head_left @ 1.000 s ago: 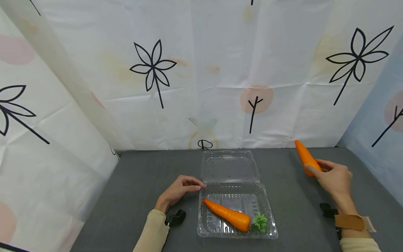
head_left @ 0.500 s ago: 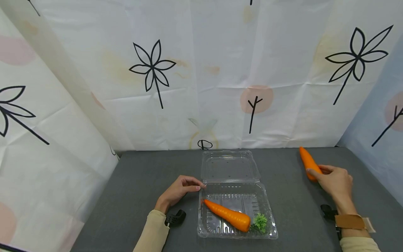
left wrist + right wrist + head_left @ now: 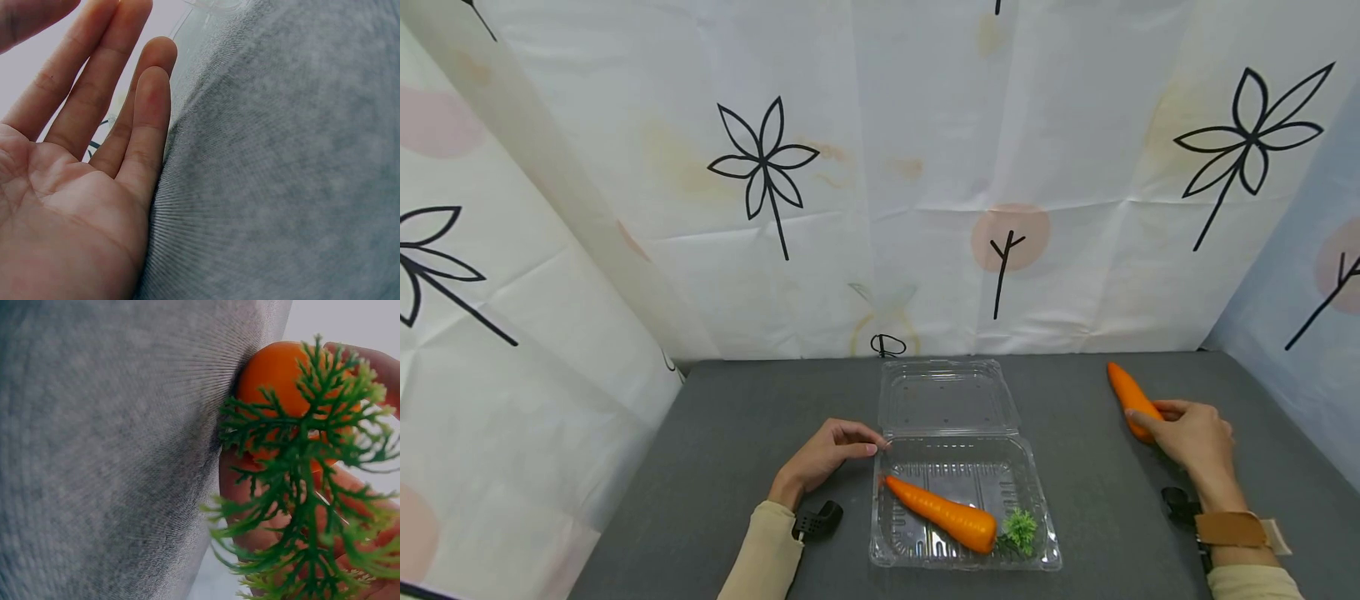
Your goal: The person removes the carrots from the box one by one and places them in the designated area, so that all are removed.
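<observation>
My right hand [image 3: 1198, 435] grips an orange carrot [image 3: 1126, 390] on the right of the table, its narrow tip pointing to the back left. The right wrist view shows the carrot's blunt end [image 3: 273, 375] against the tabletop, partly covered by its feathery green top [image 3: 306, 469]. At the middle stands a clear plastic clamshell container [image 3: 1040, 492], its lid [image 3: 951, 398] folded back. A second carrot [image 3: 946, 511] lies slantwise inside it, with a green top [image 3: 1020, 527] at the front right. Thumb and forefinger of my left hand [image 3: 826, 454] pinch the container's left rim near the hinge.
A dark grey tabletop [image 3: 760, 400] bears everything. White printed cloth [image 3: 880, 167] stands behind it and along both sides. Black wrist camera mounts [image 3: 820, 518] sit below both hands.
My right hand has brought the carrot down and slightly toward me until it lies on the table. The left hand, the container and the carrot in it have not moved.
</observation>
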A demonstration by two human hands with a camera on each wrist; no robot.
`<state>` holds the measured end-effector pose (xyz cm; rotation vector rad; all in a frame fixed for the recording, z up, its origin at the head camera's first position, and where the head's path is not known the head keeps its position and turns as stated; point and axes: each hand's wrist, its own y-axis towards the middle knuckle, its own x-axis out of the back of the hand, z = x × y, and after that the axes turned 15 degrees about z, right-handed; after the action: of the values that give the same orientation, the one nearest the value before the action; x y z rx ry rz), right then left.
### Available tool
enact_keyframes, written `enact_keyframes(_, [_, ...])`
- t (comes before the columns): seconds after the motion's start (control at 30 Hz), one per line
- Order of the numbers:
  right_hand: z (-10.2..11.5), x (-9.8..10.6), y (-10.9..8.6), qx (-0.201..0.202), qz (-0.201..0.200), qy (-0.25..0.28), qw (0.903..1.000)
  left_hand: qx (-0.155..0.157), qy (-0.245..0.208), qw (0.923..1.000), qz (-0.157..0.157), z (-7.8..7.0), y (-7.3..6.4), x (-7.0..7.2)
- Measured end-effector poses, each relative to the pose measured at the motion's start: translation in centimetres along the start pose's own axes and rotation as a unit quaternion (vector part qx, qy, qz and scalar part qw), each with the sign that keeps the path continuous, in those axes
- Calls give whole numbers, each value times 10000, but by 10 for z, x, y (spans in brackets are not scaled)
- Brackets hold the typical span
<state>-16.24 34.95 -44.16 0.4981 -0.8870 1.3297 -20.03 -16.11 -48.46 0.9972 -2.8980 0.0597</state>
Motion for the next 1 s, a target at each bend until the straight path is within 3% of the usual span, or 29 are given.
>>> enact_keyframes(0.23, [0,0,-2,99,-43,-97,9999,-17,19,10000,18,0,-1,0])
enact_keyframes(0.73, [11,10,-2,-375,340,-644,9966,-23,46,10000,21,1,0,0])
enact_keyframes(1.0, [22,18,-11,-121,155,-797,9966,-65,65,9999,48,0,-1,0])
